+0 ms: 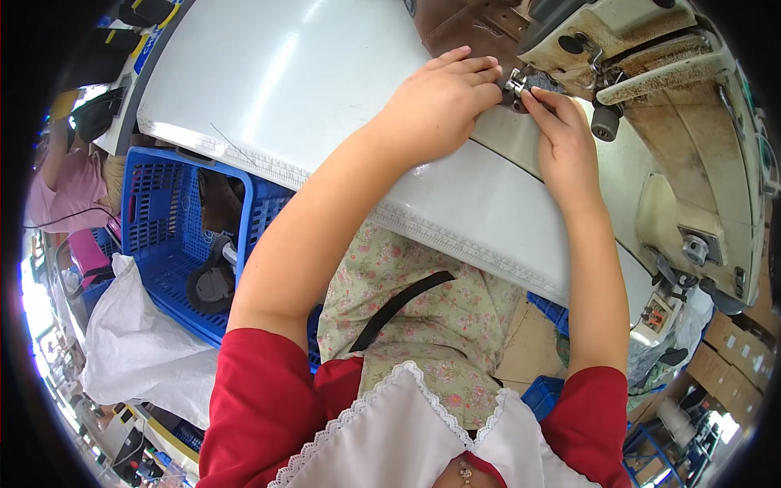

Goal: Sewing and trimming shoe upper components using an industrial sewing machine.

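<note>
My left hand and right hand both pinch the small dark piece — steady under the sewing machine needle.

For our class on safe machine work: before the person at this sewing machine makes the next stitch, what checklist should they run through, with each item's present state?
1. Left hand on the small dark piece: ok, fingers rest at its edge.
2. Right hand steadying the piece: ok, its fingertips touch it.
3. Fingers away from the needle: cannot tell, they sit very close to the presser foot.
4. Piece flat under the foot: cannot tell, mostly hidden.
5. White table around the hands free of clutter: ok.
</note>
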A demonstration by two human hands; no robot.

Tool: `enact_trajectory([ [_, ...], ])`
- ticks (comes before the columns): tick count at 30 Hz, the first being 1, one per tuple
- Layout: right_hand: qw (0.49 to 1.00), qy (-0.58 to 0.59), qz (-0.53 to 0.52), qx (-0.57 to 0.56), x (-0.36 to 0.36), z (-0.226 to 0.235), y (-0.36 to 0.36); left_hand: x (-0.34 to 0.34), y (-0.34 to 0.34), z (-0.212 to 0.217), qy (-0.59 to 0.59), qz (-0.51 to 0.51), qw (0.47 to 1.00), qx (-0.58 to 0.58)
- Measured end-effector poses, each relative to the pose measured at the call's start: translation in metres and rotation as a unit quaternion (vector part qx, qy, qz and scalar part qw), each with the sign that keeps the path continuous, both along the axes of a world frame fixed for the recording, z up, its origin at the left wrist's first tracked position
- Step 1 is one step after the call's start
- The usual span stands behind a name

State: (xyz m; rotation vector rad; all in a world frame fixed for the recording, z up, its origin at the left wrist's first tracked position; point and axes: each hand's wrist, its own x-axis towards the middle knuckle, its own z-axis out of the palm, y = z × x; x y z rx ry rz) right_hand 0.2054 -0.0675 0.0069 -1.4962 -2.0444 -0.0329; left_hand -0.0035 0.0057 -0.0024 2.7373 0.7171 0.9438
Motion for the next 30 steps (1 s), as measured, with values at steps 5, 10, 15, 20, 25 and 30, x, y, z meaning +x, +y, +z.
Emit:
enact_trajectory([
  [5,1.000,0.003,-0.005,-0.011,0.0003,-0.0002,-0.0014,0.0011,0.0009,-0.0010,0.005,0.006,1.000,0.010],
  [10,1.000,-0.001,-0.010,-0.012,0.0002,0.0010,-0.0018,0.0038,-0.0013,-0.0015,0.008,0.014,1.000,0.009],
  [15,1.000,-0.006,-0.010,-0.002,-0.0014,0.0009,-0.0012,0.0024,-0.0010,0.0004,0.022,0.014,1.000,0.006],
  [20,1.000,-0.005,-0.013,-0.002,-0.0013,0.0010,-0.0014,0.0026,-0.0016,0.0021,0.029,0.017,0.999,0.004],
  [25,1.000,-0.005,-0.014,-0.005,-0.0004,0.0005,-0.0011,0.0037,-0.0011,0.0011,0.027,0.021,0.999,0.005],
  [30,1.000,-0.006,-0.012,0.000,-0.0013,0.0010,0.0001,0.0060,-0.0027,0.0005,0.030,0.044,0.999,0.009],
])
